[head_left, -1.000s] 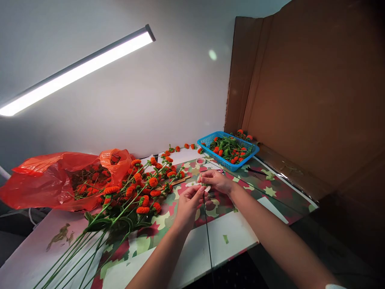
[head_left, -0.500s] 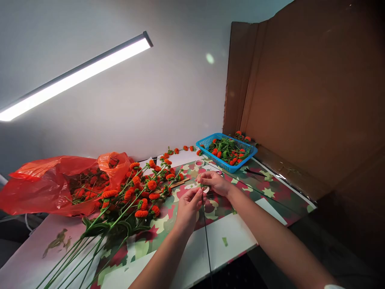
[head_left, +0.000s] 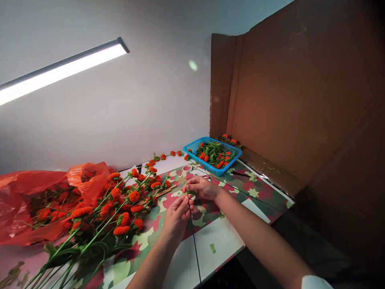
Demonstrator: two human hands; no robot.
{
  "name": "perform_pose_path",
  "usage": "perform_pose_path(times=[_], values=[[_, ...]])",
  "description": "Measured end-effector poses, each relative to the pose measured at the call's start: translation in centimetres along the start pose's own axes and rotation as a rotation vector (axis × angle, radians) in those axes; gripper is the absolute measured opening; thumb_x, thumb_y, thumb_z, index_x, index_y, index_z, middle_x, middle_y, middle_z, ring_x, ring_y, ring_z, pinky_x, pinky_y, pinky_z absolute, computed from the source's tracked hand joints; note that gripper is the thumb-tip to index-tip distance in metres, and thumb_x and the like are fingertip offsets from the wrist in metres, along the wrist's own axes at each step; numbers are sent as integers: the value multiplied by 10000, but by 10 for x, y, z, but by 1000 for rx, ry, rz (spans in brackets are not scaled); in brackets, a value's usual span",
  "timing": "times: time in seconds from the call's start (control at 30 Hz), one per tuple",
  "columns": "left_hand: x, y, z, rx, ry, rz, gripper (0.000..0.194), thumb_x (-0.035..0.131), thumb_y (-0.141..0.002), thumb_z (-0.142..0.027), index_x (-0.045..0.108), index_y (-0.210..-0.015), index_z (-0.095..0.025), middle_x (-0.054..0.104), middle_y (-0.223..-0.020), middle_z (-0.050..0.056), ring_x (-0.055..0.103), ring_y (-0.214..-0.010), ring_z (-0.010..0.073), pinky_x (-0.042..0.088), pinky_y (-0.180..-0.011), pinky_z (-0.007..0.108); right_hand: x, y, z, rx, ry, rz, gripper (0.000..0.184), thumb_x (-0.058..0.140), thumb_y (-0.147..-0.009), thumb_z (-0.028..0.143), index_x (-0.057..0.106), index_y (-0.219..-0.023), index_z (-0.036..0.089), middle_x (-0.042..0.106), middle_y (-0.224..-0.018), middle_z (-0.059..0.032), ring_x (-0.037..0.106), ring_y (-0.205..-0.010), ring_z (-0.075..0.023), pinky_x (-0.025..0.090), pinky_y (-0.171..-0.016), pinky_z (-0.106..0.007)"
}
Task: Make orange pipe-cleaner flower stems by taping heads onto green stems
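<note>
a bright tube lamp (head_left: 64, 70) slants before a pale wall (head_left: 150, 100), brown cardboard (head_left: 300, 100) standing at right.

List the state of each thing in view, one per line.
Thin stem, held in both hands
Left hand, pinched shut on the stem
Right hand, pinched shut on it higher up
Flowers, lying in a loose bunch
Bag, open, more flowers inside
Basket, holding flowers and greenery
Lamp, lit
Cardboard, standing upright
</note>
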State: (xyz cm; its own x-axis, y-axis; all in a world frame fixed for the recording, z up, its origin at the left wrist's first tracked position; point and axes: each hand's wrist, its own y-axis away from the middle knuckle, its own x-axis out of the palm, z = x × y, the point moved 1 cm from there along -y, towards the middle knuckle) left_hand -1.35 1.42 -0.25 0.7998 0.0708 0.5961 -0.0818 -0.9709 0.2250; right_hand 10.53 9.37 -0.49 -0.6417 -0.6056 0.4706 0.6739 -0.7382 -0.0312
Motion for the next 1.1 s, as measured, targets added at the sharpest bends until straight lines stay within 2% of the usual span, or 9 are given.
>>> perform_pose_path(times=[0.3,0.4,0.5,0.6,0.7,0.8,0.93,1.0,1.1], values=[[-8,0,-1,77,-269,-108,342,834,-504,-335,708,-751,-135,643,-621,8,561,-526,90,450,-481,162,2,-5,-1,34,46,-88,376,838,-481,395,685,-664,104,650,-634,-11,549,-540,-84,390,-542,-217],[-5,3,3,28,-250,-117,410,853,-425,-379,716,-726,-137,644,-584,28,574,-523,126,473,-500,209,-1,-4,-4,36,18,-53,358,830,-505,392,689,-681,113,667,-683,-20,554,-544,-84,392,-548,-224],[-12,1,-7,50,-401,-103,406,804,-501,-452,724,-761,-150,668,-617,56,613,-585,187,506,-575,279,-6,-4,-7,22,-17,-54,330,825,-529,376,695,-693,121,664,-676,-18,554,-541,-89,397,-560,-234],[-18,-22,-38,339,-792,-104,340,693,-642,-488,725,-749,-167,689,-693,68,631,-685,228,493,-672,309,-10,-2,-5,-20,-40,-93,315,821,-539,373,705,-688,120,661,-663,-31,575,-587,-114,411,-605,-258],[4,-68,-71,825,-1234,-230,212,612,-746,-396,704,-762,-205,681,-707,53,594,-681,211,445,-680,308,-11,0,-2,-80,-20,-39,260,795,-603,347,716,-699,119,666,-687,-48,577,-625,-117,406,-647,-271],[65,-125,-72,1107,-1589,257,187,533,-816,-294,713,-831,-247,692,-813,57,559,-797,219,408,-738,322,-13,2,1,-122,6,15,213,781,-632,319,720,-702,127,664,-683,-41,564,-627,-113,394,-644,-265],[137,-183,-41,1072,-1993,877,208,543,-784,-157,718,-851,-248,673,-942,78,519,-973,231,351,-817,337,-19,4,2,-110,-50,0,260,812,-564,354,714,-661,133,662,-648,-35,569,-602,-125,400,-618,-269],[153,-198,-27,1024,-2090,966,206,570,-730,-89,720,-789,-216,672,-947,97,511,-996,243,337,-800,337,-21,4,2,-112,-72,-27,299,821,-532,383,711,-648,130,662,-646,-36,570,-597,-124,399,-622,-269],[158,-209,-16,1012,-2096,943,210,553,-716,-40,703,-660,-175,678,-851,129,518,-978,260,331,-773,349,-21,3,3,-125,-92,-40,325,827,-509,402,708,-633,127,656,-635,-33,573,-603,-124,403,-650,-274]])
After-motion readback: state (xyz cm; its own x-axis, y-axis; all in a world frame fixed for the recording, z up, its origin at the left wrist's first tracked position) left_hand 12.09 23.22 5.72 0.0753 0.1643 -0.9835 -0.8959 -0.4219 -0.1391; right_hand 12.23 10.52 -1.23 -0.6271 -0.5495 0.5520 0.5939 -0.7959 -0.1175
